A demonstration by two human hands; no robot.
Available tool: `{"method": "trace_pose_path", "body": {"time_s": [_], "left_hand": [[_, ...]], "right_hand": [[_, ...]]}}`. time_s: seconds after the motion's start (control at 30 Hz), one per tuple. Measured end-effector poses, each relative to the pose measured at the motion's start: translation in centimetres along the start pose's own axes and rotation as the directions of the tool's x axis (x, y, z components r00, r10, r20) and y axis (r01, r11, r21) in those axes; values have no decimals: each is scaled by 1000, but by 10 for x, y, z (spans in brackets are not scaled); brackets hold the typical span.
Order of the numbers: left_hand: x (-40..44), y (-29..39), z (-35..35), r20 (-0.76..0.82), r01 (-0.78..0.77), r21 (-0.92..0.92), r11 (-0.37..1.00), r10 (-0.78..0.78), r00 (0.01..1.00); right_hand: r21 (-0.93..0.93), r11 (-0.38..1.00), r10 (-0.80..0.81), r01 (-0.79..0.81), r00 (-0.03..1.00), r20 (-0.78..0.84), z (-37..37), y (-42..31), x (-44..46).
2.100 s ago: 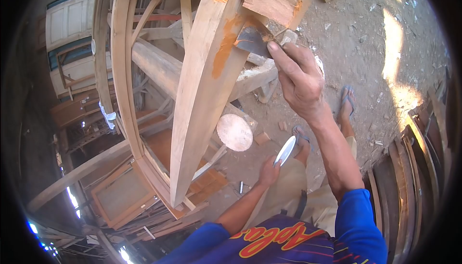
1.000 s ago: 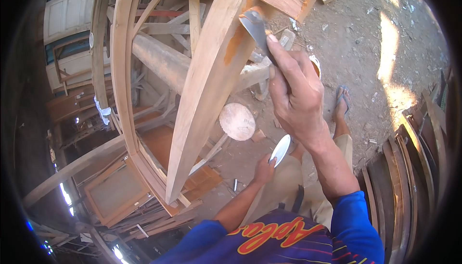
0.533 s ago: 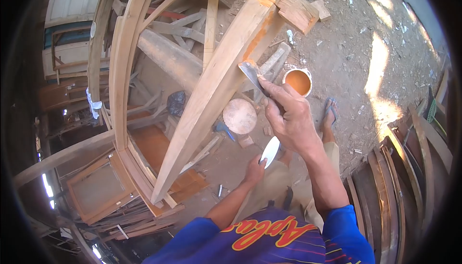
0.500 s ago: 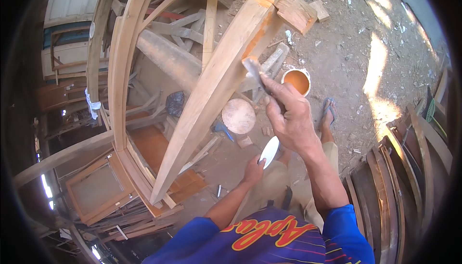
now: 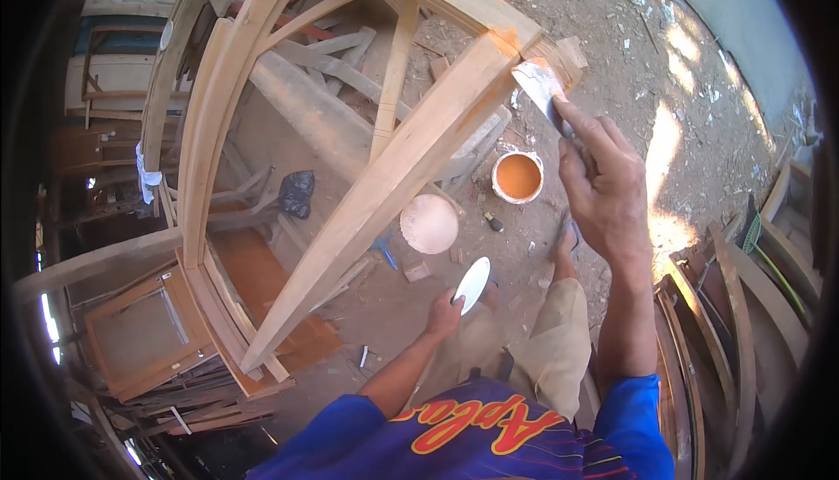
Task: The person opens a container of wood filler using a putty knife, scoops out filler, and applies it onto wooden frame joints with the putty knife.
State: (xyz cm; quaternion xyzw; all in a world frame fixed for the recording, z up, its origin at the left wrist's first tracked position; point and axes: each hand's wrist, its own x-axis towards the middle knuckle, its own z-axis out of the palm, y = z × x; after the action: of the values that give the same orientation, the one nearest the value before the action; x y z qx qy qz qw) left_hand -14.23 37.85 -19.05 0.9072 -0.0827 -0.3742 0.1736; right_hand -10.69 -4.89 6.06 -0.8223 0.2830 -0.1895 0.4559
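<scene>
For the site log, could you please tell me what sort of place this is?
It looks like a woodworking shop, judging by the jointed timber frame, the curved planks and the putty knife in the right hand.

The single view came from the person's head, looking forward and steeply down through a wide, rounded lens. The shirt [image 5: 489, 432] lay close below it. The right hand [image 5: 607, 174] showed larger, so nearer the lens, than the left hand [image 5: 444, 314]. The wooden frame [image 5: 367, 191] ran across the middle, and a wall [image 5: 730, 25] stood farther off, upper right.
</scene>
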Motion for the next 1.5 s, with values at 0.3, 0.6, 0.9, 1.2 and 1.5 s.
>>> {"method": "trace_pose_path", "body": {"time_s": [0.3, 0.6, 0.9, 1.2, 1.5], "left_hand": [[1, -15, 0, -92, -73, -98, 992, 63, 994], [-17, -44, -14, -199, 151, -199, 968, -191, 961], [-11, -73, -17, -188, 259, -197, 946, -296, 936], [16, -31, -10, -151, 173, -145, 974, -195, 969], [121, 60, 54, -129, 69, -314, 947, -115, 985]], "right_hand": [[-363, 899, -92, 246, 915, 392, -21, -57, 25], [-125, 987, 161, -104, 725, 669, 35, 13, -96], [-266, 951, 302, -160, 682, 666, 43, 22, -144], [-305, 918, 391, -254, 714, 582, 10, 55, -135], [-210, 738, 669, -641, 655, 352, 72, 290, -211]]}}
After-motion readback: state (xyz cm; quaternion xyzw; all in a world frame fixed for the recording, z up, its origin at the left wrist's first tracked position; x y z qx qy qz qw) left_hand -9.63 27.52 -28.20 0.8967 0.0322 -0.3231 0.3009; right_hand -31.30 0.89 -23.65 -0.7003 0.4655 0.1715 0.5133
